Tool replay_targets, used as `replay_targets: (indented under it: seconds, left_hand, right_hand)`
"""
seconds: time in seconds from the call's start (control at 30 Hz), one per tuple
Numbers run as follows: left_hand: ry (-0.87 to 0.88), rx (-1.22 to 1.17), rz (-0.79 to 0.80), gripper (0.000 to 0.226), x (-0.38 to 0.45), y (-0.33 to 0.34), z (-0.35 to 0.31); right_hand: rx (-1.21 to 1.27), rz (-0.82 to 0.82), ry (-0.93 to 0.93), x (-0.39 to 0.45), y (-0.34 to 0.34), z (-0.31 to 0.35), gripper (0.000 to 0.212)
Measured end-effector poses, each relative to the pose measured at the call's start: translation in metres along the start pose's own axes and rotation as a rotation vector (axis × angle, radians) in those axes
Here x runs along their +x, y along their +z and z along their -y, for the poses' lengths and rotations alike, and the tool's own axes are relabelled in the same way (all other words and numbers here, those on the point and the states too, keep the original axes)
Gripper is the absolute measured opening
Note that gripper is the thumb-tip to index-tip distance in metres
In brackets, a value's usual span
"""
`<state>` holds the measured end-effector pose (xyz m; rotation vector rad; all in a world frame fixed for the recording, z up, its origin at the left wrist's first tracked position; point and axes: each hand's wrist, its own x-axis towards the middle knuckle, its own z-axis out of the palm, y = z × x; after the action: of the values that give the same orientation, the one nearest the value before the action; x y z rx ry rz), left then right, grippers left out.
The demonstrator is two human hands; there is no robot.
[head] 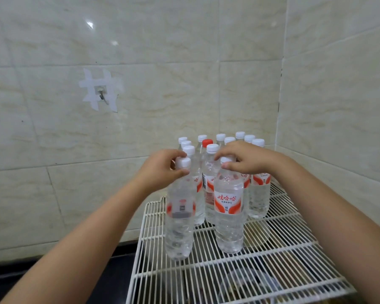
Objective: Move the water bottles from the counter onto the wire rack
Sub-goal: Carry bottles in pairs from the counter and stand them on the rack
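Both hands hold bottle tops, the left hand (162, 165) on one bottle (180, 207) and the right hand (242, 160) on another (228, 207), setting them upright on the rack (272, 266) beside the rest.

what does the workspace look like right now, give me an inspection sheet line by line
surface: white wire rack in a tiled corner; a strip of dark counter shows at lower left.
job's things: a cluster of upright water bottles on the rack, white caps except one red-capped bottle; front left bottle and front right bottle stand nearest the camera.
clutter: dim shapes under the rack, too dark to identify.
grippers: left hand grips the front left bottle at its cap and neck; right hand is on the top of the front right bottle.
cables: nothing seen.
surroundings: marbled wall tiles; a small metal hook fixed with white tape.
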<state>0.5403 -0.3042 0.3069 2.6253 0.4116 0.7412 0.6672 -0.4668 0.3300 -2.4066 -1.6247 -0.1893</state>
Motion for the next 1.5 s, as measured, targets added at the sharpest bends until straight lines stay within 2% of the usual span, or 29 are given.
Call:
replay_targets:
  seconds: [0.1,0.17,0.33,0.43,0.53,0.63,0.93,1.03,1.23,1.5]
  left_hand:
    - [-0.179,0.081,-0.244,0.039,-0.007,0.014,-0.010]
    - [-0.205,0.155,-0.297,0.041,-0.012,0.022,-0.016]
    - [-0.039,0.233,-0.176,0.045,-0.017,0.022,-0.026]
    - [-0.066,0.181,-0.094,0.049,-0.015,0.015,-0.025]
    - [-0.119,0.136,-0.152,0.049,-0.013,0.013,-0.026]
    - [-0.096,0.056,-0.176,0.044,-0.010,0.017,-0.028]
    - [-0.090,-0.050,-0.183,0.044,0.005,0.027,-0.030]
    - [-0.068,-0.049,-0.192,0.038,0.008,0.033,-0.031]
    - [-0.098,-0.129,-0.288,0.043,0.010,0.046,-0.023]
    - [-0.032,-0.134,-0.255,0.046,0.006,0.050,-0.015]
  right_hand:
    - [0.071,-0.007,-0.021,-0.002,0.000,-0.004,0.034]
    - [0.102,-0.011,-0.028,-0.003,0.000,-0.006,0.035]
    - [0.199,-0.004,-0.013,-0.008,-0.002,-0.008,0.036]
    - [0.157,-0.026,0.031,-0.006,0.002,-0.006,0.039]
    - [0.105,-0.073,0.081,-0.003,0.004,-0.005,0.039]
    - [0.063,-0.128,0.073,-0.002,0.005,-0.002,0.035]
    - [0.112,-0.158,0.120,0.010,0.011,0.008,0.040]
    - [0.155,-0.173,0.176,0.016,0.013,0.001,0.041]
    - [0.145,-0.262,0.169,0.018,0.024,-0.003,0.019]
    - [0.111,-0.229,0.160,0.009,0.026,0.004,0.038]
